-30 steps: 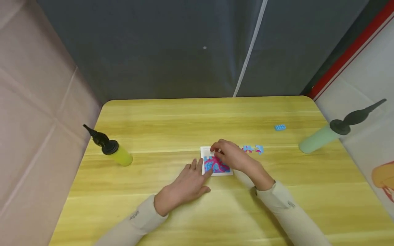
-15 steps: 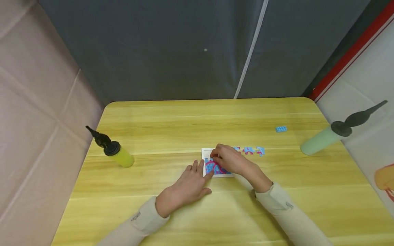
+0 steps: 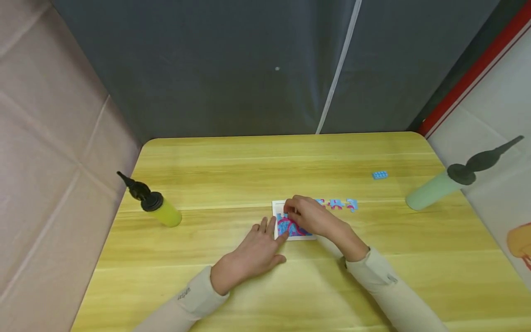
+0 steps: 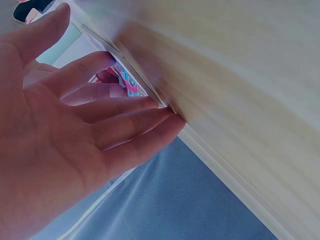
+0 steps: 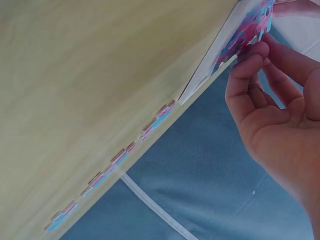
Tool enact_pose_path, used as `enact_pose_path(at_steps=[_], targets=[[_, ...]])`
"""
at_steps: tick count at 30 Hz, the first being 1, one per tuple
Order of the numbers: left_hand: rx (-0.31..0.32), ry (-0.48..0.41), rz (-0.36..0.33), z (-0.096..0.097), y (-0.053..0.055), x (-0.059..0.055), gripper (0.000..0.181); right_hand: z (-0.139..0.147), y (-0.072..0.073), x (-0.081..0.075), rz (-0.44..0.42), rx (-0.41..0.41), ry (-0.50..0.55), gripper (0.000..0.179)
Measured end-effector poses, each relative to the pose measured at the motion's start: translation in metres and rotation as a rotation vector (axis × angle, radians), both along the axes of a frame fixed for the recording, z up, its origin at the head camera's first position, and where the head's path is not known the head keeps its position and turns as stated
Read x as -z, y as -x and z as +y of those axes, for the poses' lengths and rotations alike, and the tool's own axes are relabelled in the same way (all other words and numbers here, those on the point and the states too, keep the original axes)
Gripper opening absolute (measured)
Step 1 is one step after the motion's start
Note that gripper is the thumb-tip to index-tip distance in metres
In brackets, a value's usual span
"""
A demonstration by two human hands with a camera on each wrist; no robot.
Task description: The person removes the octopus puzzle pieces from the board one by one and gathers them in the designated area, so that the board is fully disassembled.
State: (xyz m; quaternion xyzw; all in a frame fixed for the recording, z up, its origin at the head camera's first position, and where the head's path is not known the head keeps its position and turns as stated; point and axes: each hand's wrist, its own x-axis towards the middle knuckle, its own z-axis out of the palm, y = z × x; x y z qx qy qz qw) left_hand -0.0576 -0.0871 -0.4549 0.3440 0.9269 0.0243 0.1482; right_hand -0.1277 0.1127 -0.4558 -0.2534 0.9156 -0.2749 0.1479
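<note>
A small white-framed jigsaw board (image 3: 292, 238) lies on the table, its lower part filled with blue and pink pieces. My left hand (image 3: 257, 251) rests flat at its left side, fingers straight, fingertips against the board's edge in the left wrist view. Over the upper part of the board, my right hand (image 3: 313, 216) has thumb and fingers pinched together on a jigsaw piece, mostly hidden by the fingers. In the right wrist view, those fingertips sit right at the picture's top edge. Loose jigsaw pieces (image 3: 336, 204) lie in a row just right of the board.
A blue toy brick (image 3: 380, 175) lies farther back on the right. Black-topped bottles stand at either side, one yellow (image 3: 166, 213) and one pale green (image 3: 431, 191). A dark curtain (image 3: 215, 69) hangs behind the wooden table (image 3: 215, 175).
The right hand's fingertips have shifted slightly down the board and then stayed nearly still. The left hand keeps its place at the board; the head view has tilted a little.
</note>
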Motion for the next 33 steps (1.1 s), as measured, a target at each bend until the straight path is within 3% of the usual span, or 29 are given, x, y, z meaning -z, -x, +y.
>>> enact_pose_path(at_steps=[24, 33], targets=[[0.014, 0.02, 0.02, -0.0002, 0.0013, -0.0012, 0.063, 0.0018, -0.0004, -0.0023, -0.076, -0.027, 0.088, 0.005], [0.022, 0.017, 0.024, -0.0003, 0.0016, -0.0011, 0.064, 0.0066, -0.0016, -0.0012, -0.068, 0.014, 0.127, 0.004]])
